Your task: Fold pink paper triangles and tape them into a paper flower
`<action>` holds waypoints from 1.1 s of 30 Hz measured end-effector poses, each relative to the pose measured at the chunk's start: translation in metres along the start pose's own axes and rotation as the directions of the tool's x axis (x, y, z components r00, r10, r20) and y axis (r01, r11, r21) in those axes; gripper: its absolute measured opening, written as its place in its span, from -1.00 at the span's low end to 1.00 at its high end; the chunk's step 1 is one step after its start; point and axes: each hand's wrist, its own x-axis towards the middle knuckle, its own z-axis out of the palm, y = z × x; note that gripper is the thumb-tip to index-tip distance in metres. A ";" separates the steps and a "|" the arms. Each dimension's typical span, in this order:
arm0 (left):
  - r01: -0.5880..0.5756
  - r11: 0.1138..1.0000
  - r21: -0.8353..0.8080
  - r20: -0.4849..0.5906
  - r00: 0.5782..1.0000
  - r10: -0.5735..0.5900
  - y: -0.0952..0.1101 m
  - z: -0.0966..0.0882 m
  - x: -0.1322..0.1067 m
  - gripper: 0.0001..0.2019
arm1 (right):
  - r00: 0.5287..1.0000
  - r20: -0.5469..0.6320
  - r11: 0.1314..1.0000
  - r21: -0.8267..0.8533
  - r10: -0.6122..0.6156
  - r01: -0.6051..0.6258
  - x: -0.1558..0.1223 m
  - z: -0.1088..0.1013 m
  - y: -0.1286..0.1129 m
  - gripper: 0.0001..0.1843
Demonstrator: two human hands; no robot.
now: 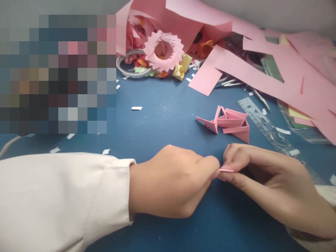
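Observation:
Between my two hands is a small folded pink paper piece, seen edge-on and mostly covered by fingers. My left hand is closed, thumb and fingers pinching the paper's left end. From the other side, my right hand grips it between thumb and fingertips. Just beyond my right hand lies a small heap of folded pink paper units. A clear plastic ruler slants across the blue table to the right of that heap.
At the back stand a pleated pink paper ring, yellow folded pieces and a tape roll. Large pink paper sheets cover the right side, above a pair of tweezers. White paper scraps are scattered about. The upper left is pixelated.

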 end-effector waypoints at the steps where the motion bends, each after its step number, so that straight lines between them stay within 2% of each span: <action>1: 0.013 1.000 -0.010 -0.018 1.000 -0.014 0.000 0.001 0.000 -0.80 | 1.000 -0.014 1.000 -0.009 0.006 -0.006 0.001 0.000 0.000 -0.87; 4: 0.062 0.997 -0.041 -0.115 0.991 -0.066 0.001 0.005 -0.001 -0.77 | 0.999 -0.026 0.998 -0.064 0.023 -0.024 0.002 0.000 -0.001 -0.92; 7: 0.078 0.994 -0.073 -0.179 0.980 -0.090 0.002 0.004 -0.001 -0.77 | 0.999 0.018 0.991 -0.125 -0.039 0.041 0.003 0.001 0.000 -0.95; 10: 0.051 0.992 -0.112 -0.141 0.988 -0.066 0.002 0.001 -0.001 -0.78 | 0.989 0.082 0.975 -0.176 -0.125 0.137 0.002 0.001 0.001 -0.92; 14: 0.023 0.982 -0.186 -0.074 0.997 -0.037 0.002 -0.002 0.000 -0.79 | 0.979 0.125 0.967 -0.175 -0.164 0.184 0.000 0.000 0.002 -0.89; 18: 0.032 0.975 -0.219 -0.082 0.995 -0.051 0.002 0.000 -0.001 -0.76 | 0.973 0.145 0.960 -0.189 -0.182 0.208 0.001 -0.002 0.000 -0.87; 23: 0.003 0.965 -0.260 -0.103 0.994 -0.031 0.003 0.001 -0.001 -0.75 | 0.927 0.239 0.895 -0.275 -0.289 0.350 0.002 -0.001 0.002 -0.89; 30: 0.079 0.989 -0.122 -0.126 0.988 -0.094 0.002 0.001 -0.003 -0.76 | 0.878 0.175 0.746 -0.469 -0.446 0.472 -0.001 0.002 0.010 -0.86; 33: 0.089 0.991 -0.101 -0.203 0.973 -0.108 0.002 0.001 -0.002 -0.76 | 0.881 0.151 0.744 -0.483 -0.449 0.462 -0.001 0.004 0.009 -0.86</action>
